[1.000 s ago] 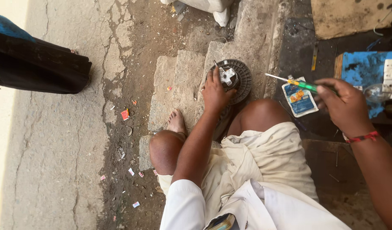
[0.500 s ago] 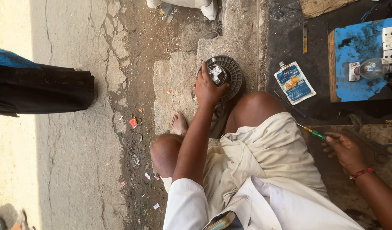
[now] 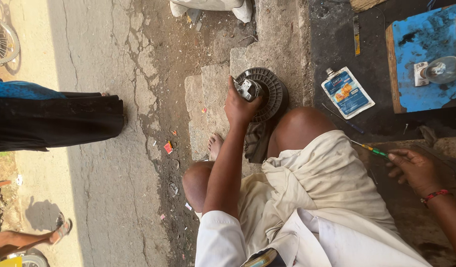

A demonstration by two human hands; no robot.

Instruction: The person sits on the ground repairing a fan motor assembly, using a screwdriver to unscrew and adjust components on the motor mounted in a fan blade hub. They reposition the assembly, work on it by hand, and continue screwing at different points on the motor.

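At the far left a passer-by in a black garment (image 3: 54, 121) is standing on the cracked pavement (image 3: 104, 198). Further right, the left hand (image 3: 240, 106) is closing over a small metal part (image 3: 248, 89) at the centre of a round ribbed grey disc (image 3: 270, 91), which is lying on the stone step (image 3: 208, 99) just beyond the person's knees. The part is sitting in the disc, so the fitting looks underway rather than finished. A blue and white pouch (image 3: 347, 92) is lying on the dark ground, with a blue board (image 3: 426, 59) beyond it. At the right, the right hand (image 3: 415, 170) is gripping a thin green-handled screwdriver (image 3: 370, 148), its tip pointing toward the pouch, well apart from the disc.
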